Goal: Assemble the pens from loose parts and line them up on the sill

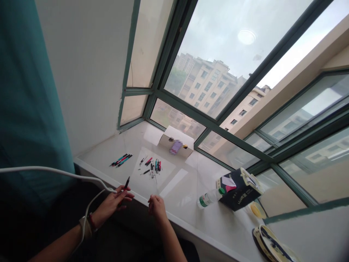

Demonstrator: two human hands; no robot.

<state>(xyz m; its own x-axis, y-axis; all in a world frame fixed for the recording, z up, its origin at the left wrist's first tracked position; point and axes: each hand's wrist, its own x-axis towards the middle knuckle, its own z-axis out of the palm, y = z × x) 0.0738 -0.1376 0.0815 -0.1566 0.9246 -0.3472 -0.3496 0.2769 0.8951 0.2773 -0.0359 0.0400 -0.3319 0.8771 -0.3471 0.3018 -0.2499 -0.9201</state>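
Note:
My left hand (113,203), at the front edge of the white sill (180,203), pinches a short dark pen piece (127,183) that points upward between thumb and fingers. Its lower end is hidden by the fingers. To the right, my right hand (158,208) is closed in a loose pinch near the same edge. What it holds, if anything, is too small to tell. Beyond my left hand lie several slim pens (121,160) side by side, in black, teal and red. A scatter of pen parts (155,166), with coloured barrels and thin metal pieces, lies farther right.
A white cable (54,170) runs over my left wrist. At the window stands an open white box (188,145) with a blurred purple item. A clear bottle (208,199) with a green cap lies against a dark box (240,191). Round containers (272,243) sit at right.

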